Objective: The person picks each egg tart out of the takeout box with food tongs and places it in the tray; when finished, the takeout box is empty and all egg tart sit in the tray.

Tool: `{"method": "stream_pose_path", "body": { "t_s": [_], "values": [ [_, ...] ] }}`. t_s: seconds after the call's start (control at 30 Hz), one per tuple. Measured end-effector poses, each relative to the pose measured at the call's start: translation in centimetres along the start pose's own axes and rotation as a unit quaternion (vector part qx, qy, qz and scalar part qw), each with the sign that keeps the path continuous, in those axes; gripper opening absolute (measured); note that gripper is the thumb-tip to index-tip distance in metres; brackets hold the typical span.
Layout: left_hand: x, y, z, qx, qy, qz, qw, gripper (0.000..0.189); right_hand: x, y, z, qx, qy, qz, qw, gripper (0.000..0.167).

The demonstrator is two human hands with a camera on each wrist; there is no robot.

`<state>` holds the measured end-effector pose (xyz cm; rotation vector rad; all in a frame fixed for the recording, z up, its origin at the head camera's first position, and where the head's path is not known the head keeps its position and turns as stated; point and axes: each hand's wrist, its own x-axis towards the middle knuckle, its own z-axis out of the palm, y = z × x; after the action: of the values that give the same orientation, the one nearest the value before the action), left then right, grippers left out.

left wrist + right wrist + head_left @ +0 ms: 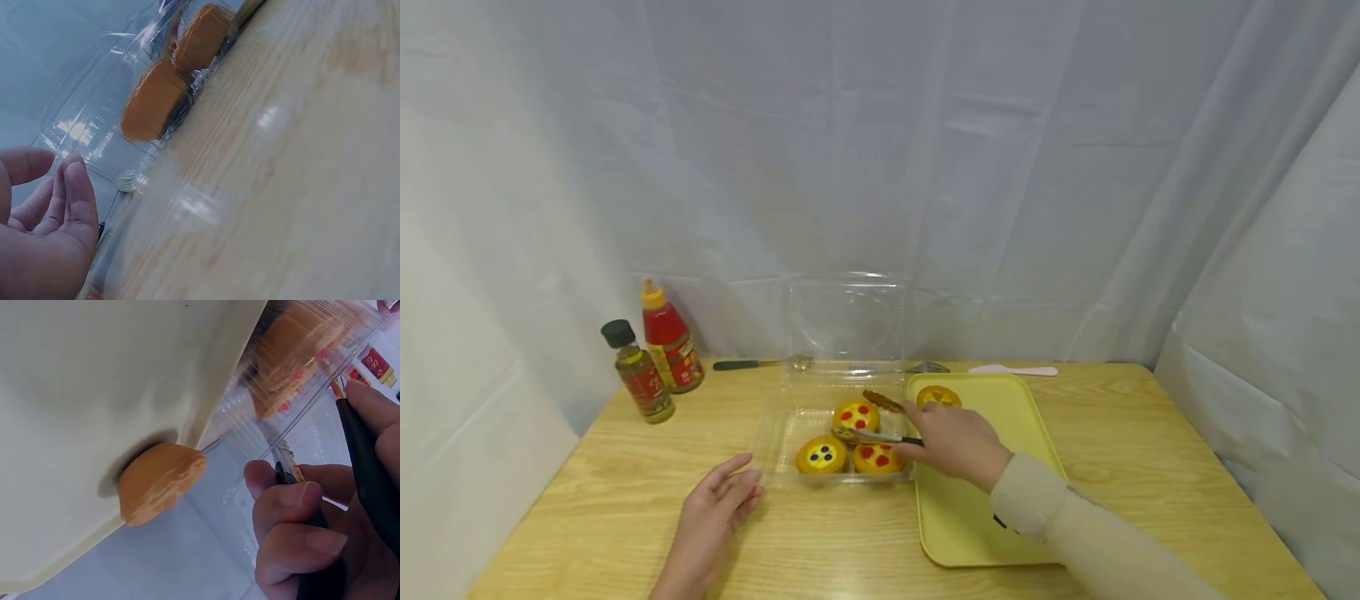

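Observation:
My right hand [958, 442] grips a pair of tongs [359, 469] by the dark handles. The tongs' arms are spread, one at the front edge of a red-dotted egg tart [855, 412], the other at its right rear. This tart sits in a clear plastic clamshell box [790, 481], with a second red-dotted tart [874, 457] and a blue-dotted tart [821, 455] in front. Another tart [159, 481] is on the yellow tray [970, 533]. My left hand [718, 508] holds nothing, its fingers loosely bent beside the box's front left corner; in the left wrist view, contact is unclear.
The box's lid [850, 317] stands raised at the back. A red sauce bottle [672, 346] and a black-capped bottle [642, 379] stand at the left. Along the back lie a dark-handled spoon [737, 364], a fork [928, 367] and a pink knife [1015, 370].

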<state>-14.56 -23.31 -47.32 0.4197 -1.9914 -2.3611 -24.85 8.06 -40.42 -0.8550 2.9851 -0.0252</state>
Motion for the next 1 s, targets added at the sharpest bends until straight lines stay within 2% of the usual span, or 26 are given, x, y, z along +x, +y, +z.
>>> {"method": "stream_pose_path", "body": {
  "t_s": [0.5,0.8,1.0],
  "values": [
    [-0.1,0.1,0.1,0.003,0.000,0.003,1.0000,0.050,0.7,-1.3,-0.5,0.011,-0.034,0.015,0.9993,0.070],
    [-0.1,-0.1,0.3,0.000,0.003,0.009,1.0000,0.052,1.1,-1.2,-0.1,-0.001,-0.011,0.005,0.9999,0.057],
    [-0.1,0.0,0.1,0.004,0.002,0.008,1.0000,0.052,1.0,-1.0,-0.1,0.000,0.008,-0.008,0.9999,0.057]
  ]
}}
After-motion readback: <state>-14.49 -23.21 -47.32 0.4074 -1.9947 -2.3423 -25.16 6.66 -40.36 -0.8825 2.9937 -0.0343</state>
